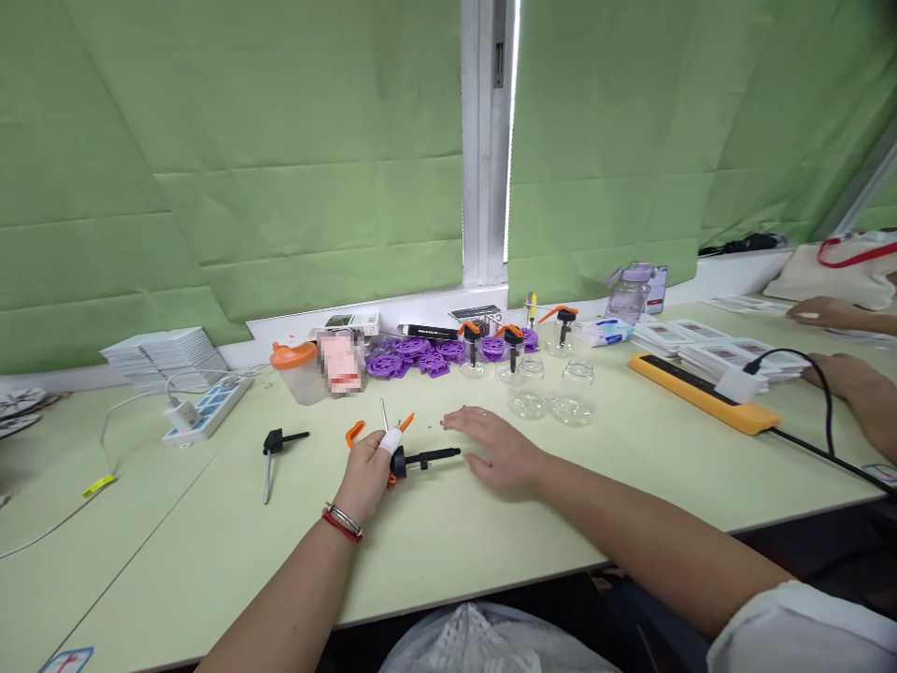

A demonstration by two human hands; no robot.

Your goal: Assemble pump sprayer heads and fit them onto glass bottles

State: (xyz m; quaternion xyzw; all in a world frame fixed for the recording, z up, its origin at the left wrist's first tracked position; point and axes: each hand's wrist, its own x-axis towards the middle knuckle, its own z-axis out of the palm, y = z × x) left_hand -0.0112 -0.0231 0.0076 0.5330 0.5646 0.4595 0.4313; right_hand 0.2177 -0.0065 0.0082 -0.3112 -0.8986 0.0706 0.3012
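Note:
My left hand (pixel 369 465) is closed around a black pump head (pixel 420 459) with a grey metal rod and an orange lever, its black tube pointing right. White wrapping covers my left thumb. My right hand (pixel 492 449) hovers just right of the tube's tip, fingers stretched and apart, holding nothing. Small bits (pixel 430 427) lie on the table near its fingertips. An orange curved lever (pixel 356 433) shows beside my left hand. Farther left lies a second black pump head (pixel 277 441) with a metal rod. Two clear glass bottles (pixel 571 404) stand beyond my right hand.
Bottles with black-and-orange tops (pixel 514 355) and purple plastic parts (pixel 413 355) line the back. An orange-lidded cup (pixel 298 374) and white power strip (pixel 208 411) stand left. At right are a yellow power strip (pixel 693 393), printed cards (pixel 721 348) and another person's arm (pixel 859 397).

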